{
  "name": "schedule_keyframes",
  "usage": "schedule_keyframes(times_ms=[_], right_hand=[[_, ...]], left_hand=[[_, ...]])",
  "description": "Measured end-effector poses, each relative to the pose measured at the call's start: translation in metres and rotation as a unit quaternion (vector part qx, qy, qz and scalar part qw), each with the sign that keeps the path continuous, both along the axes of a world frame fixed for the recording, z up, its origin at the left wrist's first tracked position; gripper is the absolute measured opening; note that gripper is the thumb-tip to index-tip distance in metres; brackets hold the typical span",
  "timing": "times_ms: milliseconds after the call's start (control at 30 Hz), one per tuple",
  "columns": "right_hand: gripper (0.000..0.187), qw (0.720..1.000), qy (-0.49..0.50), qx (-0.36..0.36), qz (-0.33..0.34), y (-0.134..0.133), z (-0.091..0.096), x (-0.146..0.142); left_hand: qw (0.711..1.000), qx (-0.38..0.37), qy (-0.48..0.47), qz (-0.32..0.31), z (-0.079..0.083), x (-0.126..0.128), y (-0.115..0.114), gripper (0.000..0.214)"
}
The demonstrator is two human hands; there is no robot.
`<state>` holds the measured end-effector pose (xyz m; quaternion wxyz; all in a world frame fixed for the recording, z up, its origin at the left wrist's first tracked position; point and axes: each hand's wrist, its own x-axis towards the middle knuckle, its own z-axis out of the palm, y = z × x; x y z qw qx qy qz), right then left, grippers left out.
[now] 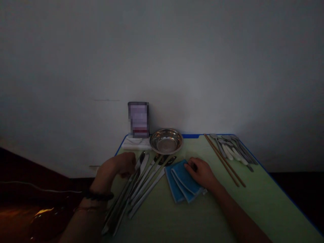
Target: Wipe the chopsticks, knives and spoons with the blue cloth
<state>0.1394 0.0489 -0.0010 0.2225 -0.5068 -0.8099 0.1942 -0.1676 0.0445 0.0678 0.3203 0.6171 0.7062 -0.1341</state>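
Note:
My left hand [123, 164] is curled with its fingers pointing down at the left edge of a spread of cutlery [146, 187]. Its fingertips are dim and partly hidden, so whatever they pinch cannot be made out. That spread has several long knives and spoons lying slantwise, handles toward me. My right hand [201, 172] is closed at the upper right edge of a folded blue cloth [183, 180] with white edging, the thumb on top of it. The cloth lies on the table in overlapping layers.
A shiny metal bowl [166, 141] stands at the back, beside a white flat box [135, 143] and an upright blurred screen [139, 119]. Two wooden chopsticks [225, 160] and several spoons and forks [234, 150] lie at right on the green, blue-edged table [253, 199]. A wall rises behind.

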Motion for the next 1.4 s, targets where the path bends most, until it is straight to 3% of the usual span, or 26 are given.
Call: schedule_keyframes(times_ms=[67,133,300,433,533,700,767,833,933,1033,1100,1267,1400], right_hand=[[0.026,1.000,0.005,0.001,0.002,-0.001,0.000,0.001],[0.025,1.000,0.007,0.004,0.001,-0.001,-0.001,0.001],[0.025,1.000,0.008,-0.004,0.006,-0.001,0.001,0.003],[0.025,0.990,0.035,-0.044,0.127,-0.005,0.016,0.011],[0.046,0.978,0.034,-0.077,0.188,-0.014,0.029,0.014],[0.067,0.981,-0.041,-0.052,0.182,-0.033,0.037,-0.002],[0.063,0.982,-0.069,-0.048,0.170,-0.038,0.039,-0.008],[0.047,0.979,-0.093,-0.051,0.173,-0.038,0.041,-0.010],[0.026,0.969,-0.108,-0.090,0.204,-0.029,0.052,-0.003],[0.027,0.956,-0.131,-0.183,0.189,-0.012,0.070,0.012],[0.036,0.948,-0.153,-0.217,0.173,0.000,0.085,0.023],[0.043,0.962,-0.140,-0.194,0.133,0.020,0.120,0.039],[0.049,0.976,-0.061,-0.196,0.070,0.025,0.130,0.043]], left_hand=[[1.000,0.009,-0.006,0.013,0.000,-0.003,0.000,0.036],[1.000,0.014,-0.016,0.016,-0.001,-0.005,-0.001,0.040],[0.999,0.026,-0.042,-0.012,0.006,-0.004,-0.005,0.011],[0.992,0.077,-0.088,-0.039,0.024,-0.002,-0.012,0.021],[0.983,0.130,-0.121,-0.049,0.036,-0.003,-0.016,0.028],[0.973,0.180,-0.142,-0.036,0.044,-0.002,-0.020,0.025],[0.965,0.198,-0.170,-0.027,0.047,0.001,-0.022,0.023],[0.952,0.225,-0.206,-0.032,0.051,0.008,-0.024,0.023],[0.926,0.251,-0.278,-0.053,0.056,0.025,-0.026,0.023],[0.909,0.243,-0.335,-0.043,0.055,0.044,-0.027,0.024],[0.892,0.300,-0.339,-0.014,0.053,0.056,-0.026,0.021],[0.869,0.350,-0.349,0.018,0.054,0.083,-0.015,0.018],[0.857,0.377,-0.349,0.039,0.063,0.101,-0.003,0.021]])
